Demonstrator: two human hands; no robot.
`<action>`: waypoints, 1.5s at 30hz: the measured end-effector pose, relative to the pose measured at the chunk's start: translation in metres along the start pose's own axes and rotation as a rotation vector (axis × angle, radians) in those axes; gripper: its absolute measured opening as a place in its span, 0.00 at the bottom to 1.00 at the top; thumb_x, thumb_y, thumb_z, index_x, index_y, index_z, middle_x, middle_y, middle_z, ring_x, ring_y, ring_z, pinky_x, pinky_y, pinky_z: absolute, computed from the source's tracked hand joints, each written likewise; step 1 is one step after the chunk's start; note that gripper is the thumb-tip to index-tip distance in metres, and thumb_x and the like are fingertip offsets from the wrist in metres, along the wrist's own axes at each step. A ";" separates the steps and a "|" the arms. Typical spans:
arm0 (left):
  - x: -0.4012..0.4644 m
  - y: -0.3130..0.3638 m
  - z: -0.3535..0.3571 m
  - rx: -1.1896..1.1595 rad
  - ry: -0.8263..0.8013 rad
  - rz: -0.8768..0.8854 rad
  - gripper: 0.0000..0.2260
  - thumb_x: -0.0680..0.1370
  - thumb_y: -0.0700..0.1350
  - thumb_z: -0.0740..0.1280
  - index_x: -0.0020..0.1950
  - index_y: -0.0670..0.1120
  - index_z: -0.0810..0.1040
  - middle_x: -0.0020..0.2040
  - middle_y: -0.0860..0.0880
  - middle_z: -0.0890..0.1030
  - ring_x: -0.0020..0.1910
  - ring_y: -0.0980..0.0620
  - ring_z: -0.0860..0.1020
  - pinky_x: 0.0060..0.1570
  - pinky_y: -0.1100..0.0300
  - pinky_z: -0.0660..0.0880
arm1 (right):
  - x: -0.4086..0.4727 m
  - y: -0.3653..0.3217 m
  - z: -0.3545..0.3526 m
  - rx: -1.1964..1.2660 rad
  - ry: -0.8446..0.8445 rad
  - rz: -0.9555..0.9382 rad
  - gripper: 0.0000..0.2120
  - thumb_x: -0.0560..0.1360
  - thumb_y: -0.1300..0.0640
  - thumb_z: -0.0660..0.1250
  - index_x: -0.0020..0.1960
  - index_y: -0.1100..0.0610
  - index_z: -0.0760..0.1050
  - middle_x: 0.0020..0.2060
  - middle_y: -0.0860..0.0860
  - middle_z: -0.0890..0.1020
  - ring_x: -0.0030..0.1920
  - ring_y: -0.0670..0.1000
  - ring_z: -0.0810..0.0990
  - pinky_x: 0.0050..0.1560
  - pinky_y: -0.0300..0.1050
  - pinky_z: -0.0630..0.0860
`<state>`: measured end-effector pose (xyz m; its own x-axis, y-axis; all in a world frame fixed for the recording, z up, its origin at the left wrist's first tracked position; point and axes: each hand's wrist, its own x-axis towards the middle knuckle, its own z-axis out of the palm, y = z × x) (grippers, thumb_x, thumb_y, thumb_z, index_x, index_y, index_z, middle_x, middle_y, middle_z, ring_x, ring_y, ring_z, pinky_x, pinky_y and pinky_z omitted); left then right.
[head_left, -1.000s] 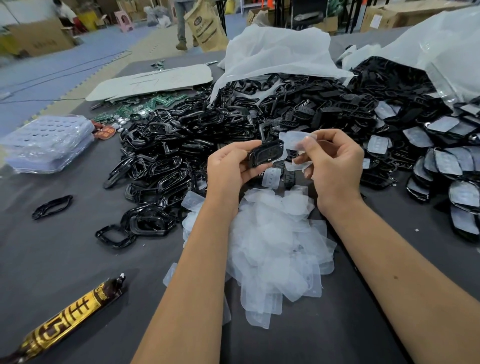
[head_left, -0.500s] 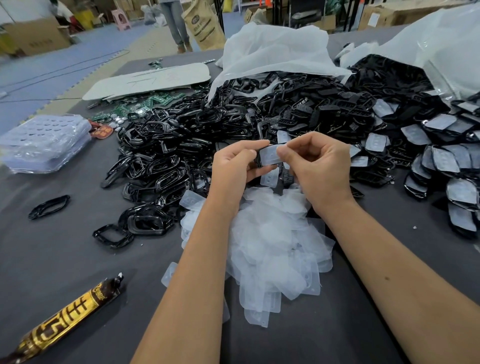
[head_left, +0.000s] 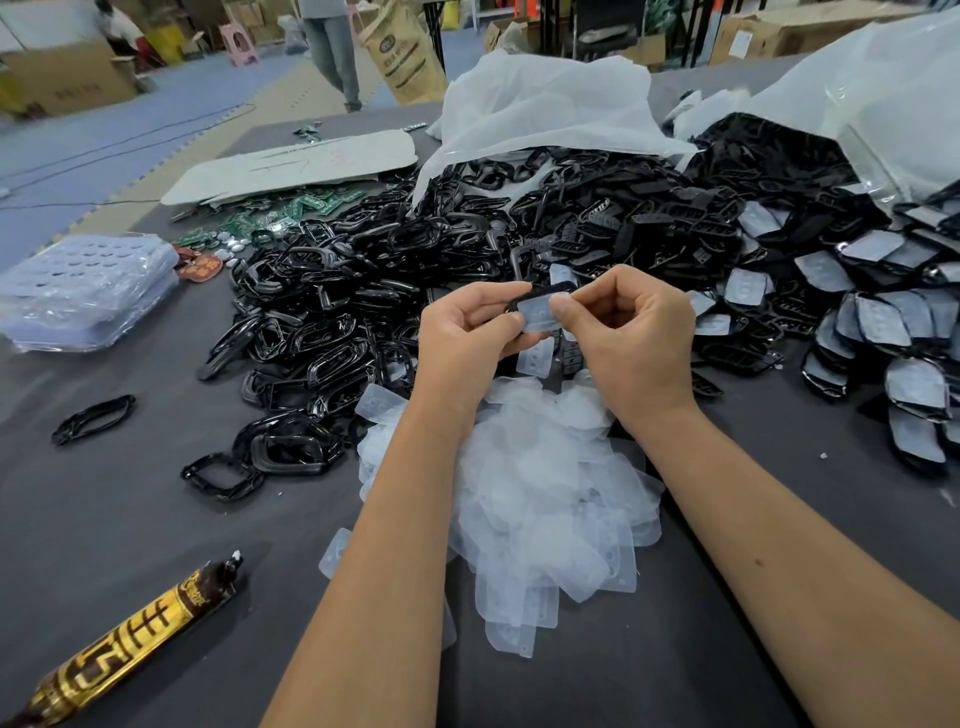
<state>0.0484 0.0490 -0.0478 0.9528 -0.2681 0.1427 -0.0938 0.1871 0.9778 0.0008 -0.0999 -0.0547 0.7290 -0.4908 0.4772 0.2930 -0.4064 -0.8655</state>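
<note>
Open cloth low in the frame, clutter across the top.
Bare table (head_left: 156, 519) runs along the lower left and lower right; only a tube (head_left: 130, 644) and a loose ring (head_left: 93, 418) lie on the left stretch. The pads (head_left: 545, 493) fill the centre between the forearms. The frames (head_left: 337, 312) wall off the middle and upper right, trays (head_left: 88, 291) the left edge, bags (head_left: 545, 104) the top.

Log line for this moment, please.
left hand: holds black shell | right hand: pinches clear pad against shell | pad pile: under wrists
</note>
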 end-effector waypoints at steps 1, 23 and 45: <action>0.000 0.000 0.000 0.004 -0.001 0.003 0.12 0.78 0.29 0.66 0.56 0.41 0.85 0.45 0.43 0.88 0.44 0.48 0.87 0.49 0.58 0.83 | 0.000 0.000 0.000 -0.005 0.004 -0.005 0.09 0.74 0.58 0.78 0.39 0.57 0.81 0.32 0.47 0.83 0.32 0.45 0.80 0.37 0.41 0.79; -0.003 0.002 0.003 0.015 -0.038 0.022 0.10 0.78 0.30 0.70 0.56 0.40 0.84 0.48 0.41 0.87 0.48 0.45 0.87 0.47 0.60 0.83 | 0.001 0.003 0.000 -0.030 0.006 0.002 0.10 0.73 0.57 0.79 0.38 0.56 0.80 0.31 0.47 0.83 0.31 0.46 0.81 0.35 0.42 0.80; 0.000 -0.004 0.005 0.049 -0.010 0.045 0.09 0.78 0.30 0.70 0.52 0.42 0.84 0.46 0.42 0.87 0.46 0.47 0.87 0.45 0.59 0.83 | -0.001 -0.004 0.000 -0.079 0.030 0.027 0.10 0.73 0.56 0.79 0.37 0.57 0.82 0.29 0.47 0.83 0.29 0.45 0.80 0.33 0.37 0.76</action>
<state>0.0471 0.0440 -0.0507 0.9443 -0.2698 0.1882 -0.1509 0.1530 0.9766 -0.0010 -0.0973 -0.0516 0.7167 -0.5246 0.4594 0.2228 -0.4521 -0.8637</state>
